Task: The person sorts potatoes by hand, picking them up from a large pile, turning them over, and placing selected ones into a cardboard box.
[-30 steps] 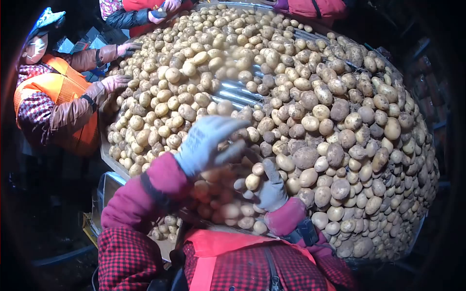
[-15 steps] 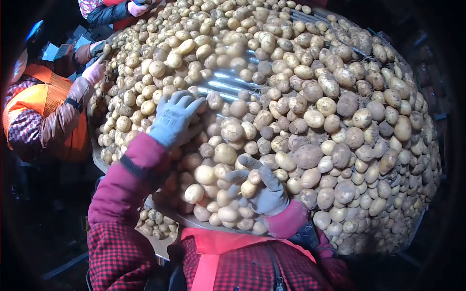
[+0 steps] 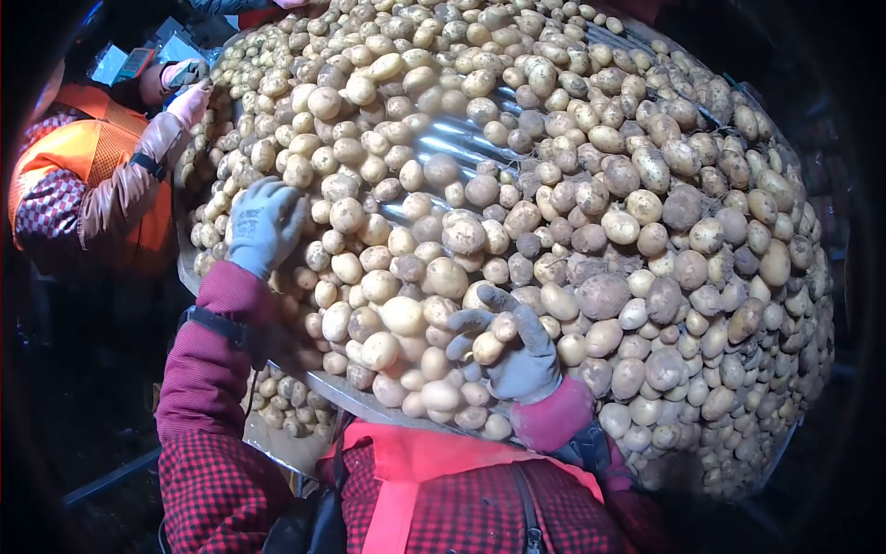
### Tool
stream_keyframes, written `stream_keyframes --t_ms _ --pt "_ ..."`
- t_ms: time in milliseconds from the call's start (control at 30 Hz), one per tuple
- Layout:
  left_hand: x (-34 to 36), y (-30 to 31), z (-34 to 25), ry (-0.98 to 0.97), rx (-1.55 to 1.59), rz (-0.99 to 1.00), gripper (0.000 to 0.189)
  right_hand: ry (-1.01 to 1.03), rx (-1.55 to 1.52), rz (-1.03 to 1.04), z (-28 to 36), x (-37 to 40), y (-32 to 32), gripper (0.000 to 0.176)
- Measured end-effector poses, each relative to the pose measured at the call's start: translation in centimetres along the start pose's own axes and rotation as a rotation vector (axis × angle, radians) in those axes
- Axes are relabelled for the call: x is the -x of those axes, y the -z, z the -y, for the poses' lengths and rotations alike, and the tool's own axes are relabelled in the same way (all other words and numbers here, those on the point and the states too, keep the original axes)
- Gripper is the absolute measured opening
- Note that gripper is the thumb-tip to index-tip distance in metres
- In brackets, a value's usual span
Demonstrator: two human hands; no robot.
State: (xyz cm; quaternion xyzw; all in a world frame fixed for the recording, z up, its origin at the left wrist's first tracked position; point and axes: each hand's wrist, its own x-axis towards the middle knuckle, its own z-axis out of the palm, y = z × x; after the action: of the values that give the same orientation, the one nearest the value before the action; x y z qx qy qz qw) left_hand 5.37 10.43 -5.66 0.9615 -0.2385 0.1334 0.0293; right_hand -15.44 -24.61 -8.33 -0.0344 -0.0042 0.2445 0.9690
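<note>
Potatoes [image 3: 403, 316] of many sizes, some caked with soil, lie heaped in front of me. My left hand [image 3: 266, 226], in a grey glove, is on the left part of the heap with its back towards me. Its fingers are loosely bent over the potatoes and look slightly apart; the palm side is hidden. My right hand [image 3: 521, 360], gloved too, is palm up near the front edge. Its thumb and fingers curl around small potatoes [image 3: 489, 347].
Shiny metal rollers [image 3: 461, 143] show through a gap in the heap. A metal rim [image 3: 355, 399] runs along the front, with more potatoes [image 3: 291, 406] below it. At left, a person in an orange vest [image 3: 92, 175] reaches to the heap. Another person's sleeve [image 3: 226, 6] shows at the top.
My left hand has moved left and slightly up, away from the middle, uncovering potatoes there. My right hand still holds small potatoes. The view has shifted a little.
</note>
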Motion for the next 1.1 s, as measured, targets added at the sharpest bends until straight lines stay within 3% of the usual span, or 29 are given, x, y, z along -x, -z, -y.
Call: stream_keyframes --t_ms 67,100,200,300,367,433,533,600,633,667,700,833,867,933,1033,1100 --pt "-0.3 0.7 -0.2 0.127 -0.004 -0.029 0.024 0.014 0.11 0.007 0.3 0.1 0.8 0.051" --pt "-0.6 0.8 -0.4 0.086 -0.004 -0.125 0.028 0.018 0.093 -0.03 0.2 0.3 0.9 0.052" --pt "-2.1 3.2 -4.6 -0.176 0.146 -0.184 0.04 0.018 0.047 -0.029 0.0 0.0 0.5 0.052" --pt "-3.5 3.9 -10.9 -0.489 0.312 -0.032 0.057 0.043 0.127 -0.253 -0.2 0.4 -1.6 0.054" --pt "-4.4 3.1 -15.2 -0.64 0.432 0.062 0.064 0.051 0.134 -0.214 -0.6 0.9 -2.1 0.056" --pt "-5.4 1.7 -18.5 -0.795 0.445 0.177 0.062 0.048 0.124 -0.133 -0.8 1.7 -2.1 0.059" --pt "-7.7 -1.6 -19.4 -0.902 0.597 0.177 0.05 0.085 0.132 -0.307 -1.3 3.1 -2.1 0.061" --pt "-9.3 -1.1 -18.6 -0.787 0.422 0.174 0.038 0.152 0.143 -0.406 -1.0 3.2 -2.1 0.062" --pt "-11.5 0.4 -17.7 -0.713 0.37 0.366 0.041 0.18 0.143 -0.454 -0.9 3.2 -2.1 0.062" --pt "-12.2 -3.3 -14.8 -0.738 0.374 0.045 0.044 0.186 0.155 -0.451 -0.8 3.2 -2.0 0.062" --pt "-12.4 -3.5 -12.6 -0.642 0.207 0.13 0.042 0.19 0.17 -0.448 -0.6 3.3 -2.0 0.062" --pt "-14.9 -4.8 -8.3 -0.349 -0.032 -0.08 0.027 0.162 0.161 -0.467 0.0 3.2 -2.4 0.058" --pt "-15.8 -4.3 -8.0 -0.146 0.018 -0.043 0.029 0.147 0.191 -0.504 0.1 3.3 -2.6 0.057" --pt "-15.6 -3.6 -6.2 -0.051 0.036 -0.184 0.033 0.163 0.075 -0.423 0.1 3.2 -2.5 0.054" --pt "-14.1 -1.1 -6.7 -0.278 -0.051 -0.345 0.037 0.141 0.033 -0.36 0.3 3.3 -2.1 0.055" --pt "-12.5 0.2 -8.3 -0.386 0.217 -0.096 0.034 0.145 0.0 -0.378 0.1 3.2 -2.1 0.057"
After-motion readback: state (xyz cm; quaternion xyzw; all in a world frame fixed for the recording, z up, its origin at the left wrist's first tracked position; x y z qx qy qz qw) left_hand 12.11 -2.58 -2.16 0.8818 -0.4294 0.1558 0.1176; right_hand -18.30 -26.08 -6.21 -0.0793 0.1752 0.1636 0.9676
